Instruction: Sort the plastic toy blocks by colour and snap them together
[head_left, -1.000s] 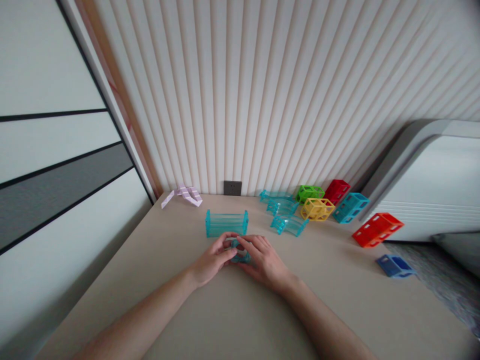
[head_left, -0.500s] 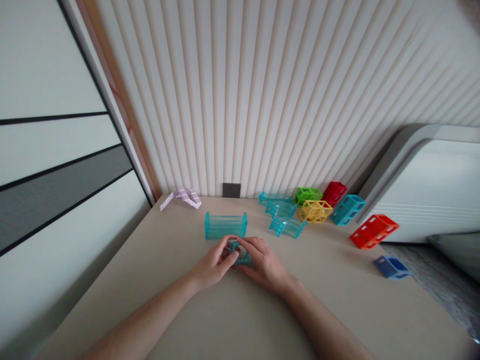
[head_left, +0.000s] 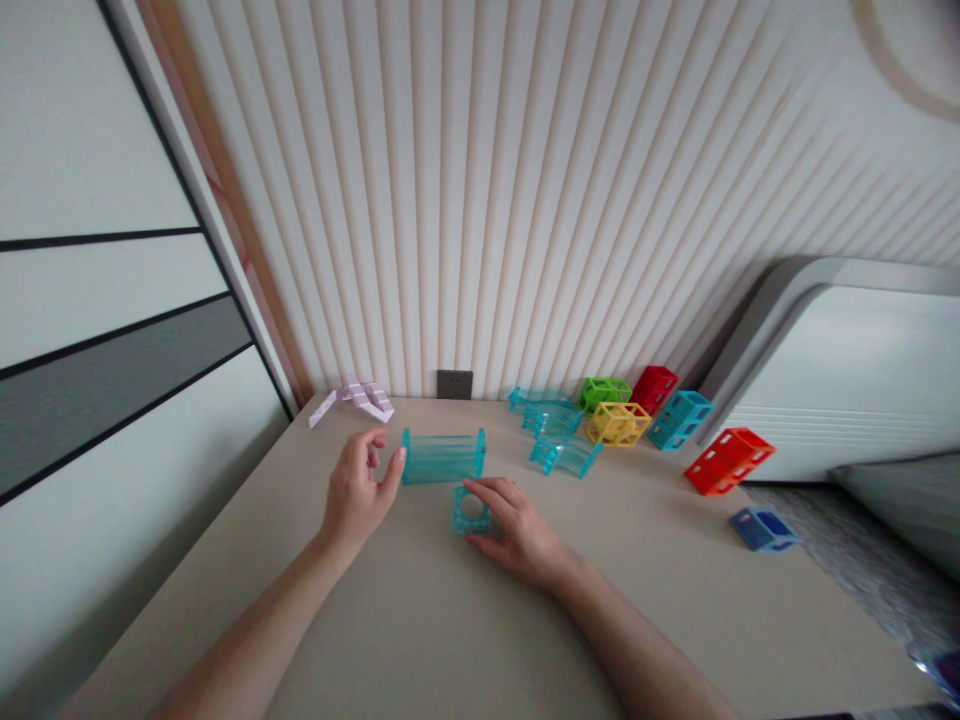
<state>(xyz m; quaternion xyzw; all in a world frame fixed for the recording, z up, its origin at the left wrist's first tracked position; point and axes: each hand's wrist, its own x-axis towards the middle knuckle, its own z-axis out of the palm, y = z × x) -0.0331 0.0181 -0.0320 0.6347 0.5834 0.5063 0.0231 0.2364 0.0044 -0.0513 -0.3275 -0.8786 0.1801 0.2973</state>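
My right hand [head_left: 519,532] holds a small see-through teal block [head_left: 457,522] with a round hole in its face, fingers at its top and thumb at its lower right. Just behind it on the table lies a longer see-through teal tube piece [head_left: 444,458] with square ends. My left hand [head_left: 360,488] is raised at the left end of that tube, thumb apart from its bent fingers and nothing between them. The thumb tip overlaps the tube's end in view; whether they touch I cannot tell.
Several curved teal track pieces [head_left: 566,455] lie at the back right. Beside them are frame blocks: green [head_left: 606,393], yellow [head_left: 618,424], dark red [head_left: 654,390], teal [head_left: 679,420], red [head_left: 729,461] and blue [head_left: 763,530]. Striped lilac strips [head_left: 367,401] rest at the back left, near the wall.
My left hand has let go of the small teal block and moved left to the tube's end. The right hand keeps the block. The whole view has shifted slightly.
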